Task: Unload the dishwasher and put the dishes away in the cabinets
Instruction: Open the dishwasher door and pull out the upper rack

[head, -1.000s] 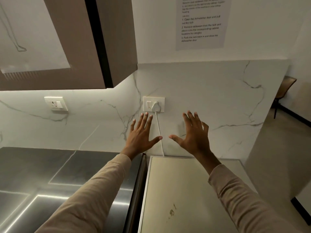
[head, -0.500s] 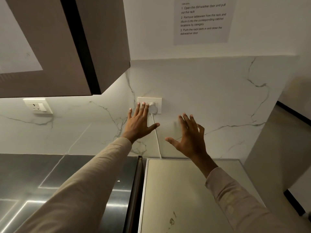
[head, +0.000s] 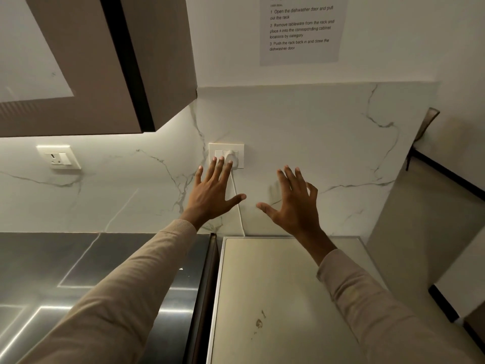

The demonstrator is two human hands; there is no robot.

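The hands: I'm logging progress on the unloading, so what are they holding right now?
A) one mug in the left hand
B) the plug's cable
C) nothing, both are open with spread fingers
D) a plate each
C: the left hand and right hand are both empty, fingers spread before the marble wall.

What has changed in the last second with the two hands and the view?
The view shifted a little. The left hand moved up until its fingertips overlap the wall socket. The right hand barely moved. Both stay open, fingers spread, holding nothing; the plug stays in.
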